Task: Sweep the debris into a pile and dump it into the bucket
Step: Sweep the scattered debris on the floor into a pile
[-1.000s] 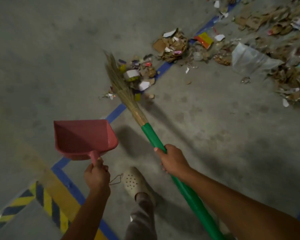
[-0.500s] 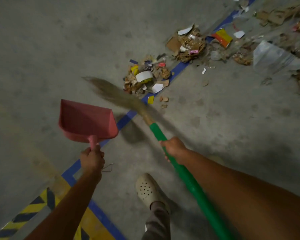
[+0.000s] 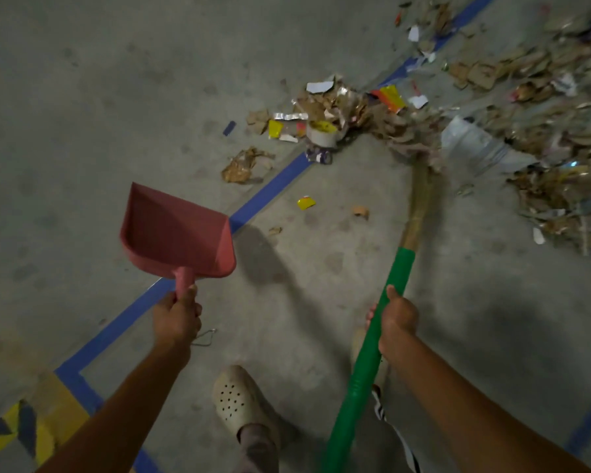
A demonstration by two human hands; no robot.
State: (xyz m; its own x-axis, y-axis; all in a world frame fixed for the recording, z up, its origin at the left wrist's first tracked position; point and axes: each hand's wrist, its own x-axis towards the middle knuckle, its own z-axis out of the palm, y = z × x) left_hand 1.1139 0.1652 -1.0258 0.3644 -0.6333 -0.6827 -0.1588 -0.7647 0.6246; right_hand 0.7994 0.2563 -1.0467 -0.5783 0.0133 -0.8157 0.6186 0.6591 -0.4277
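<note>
Hands apart: left hand (image 3: 176,317) grips dustpan (image 3: 174,230), right hand (image 3: 398,319) grips broom (image 3: 372,363); blurred bristles (image 3: 420,148) seemingly in debris (image 3: 321,110); blue line (image 3: 270,189) underneath.

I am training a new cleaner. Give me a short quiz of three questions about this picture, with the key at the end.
1. True or false: the red dustpan is empty.
2. Which hand grips the green broom handle? A) left B) right C) both
3. Fill in: the painted line beside the dustpan is ___ in colour.
Key: 1 true; 2 B, the right hand; 3 blue.
</note>
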